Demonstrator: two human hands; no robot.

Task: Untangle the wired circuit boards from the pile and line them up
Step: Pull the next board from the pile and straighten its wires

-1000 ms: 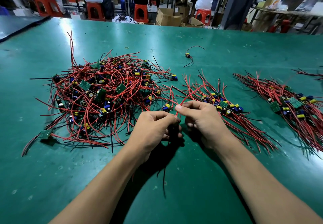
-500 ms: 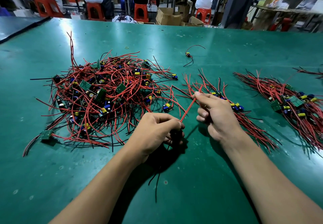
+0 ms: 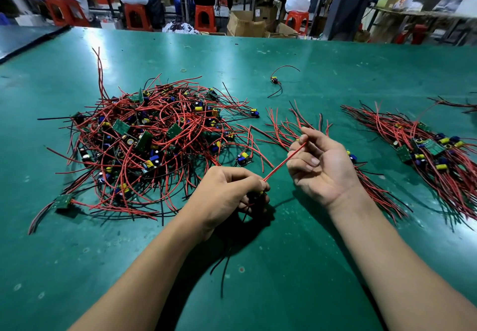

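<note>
A tangled pile (image 3: 154, 144) of small green circuit boards with red and black wires lies on the green table at the left. My left hand (image 3: 227, 193) grips one small board in a fist near the table's middle; its black wires hang out below. A red wire (image 3: 284, 160) runs taut from that fist up to my right hand (image 3: 322, 165), which pinches it between thumb and forefinger, palm turned up. Under my right hand lies a lined-up row of boards (image 3: 296, 129), partly hidden.
A second lined-up bundle (image 3: 426, 150) lies at the right, and more wires (image 3: 459, 104) reach in from the right edge. One loose board with wires (image 3: 276, 80) sits farther back. People on red stools and cardboard boxes stand beyond the table's far edge.
My right hand has slid away from the left hand, up and to the right along the red wire, pulling it straight, and has turned palm up. The left fist stayed put.
</note>
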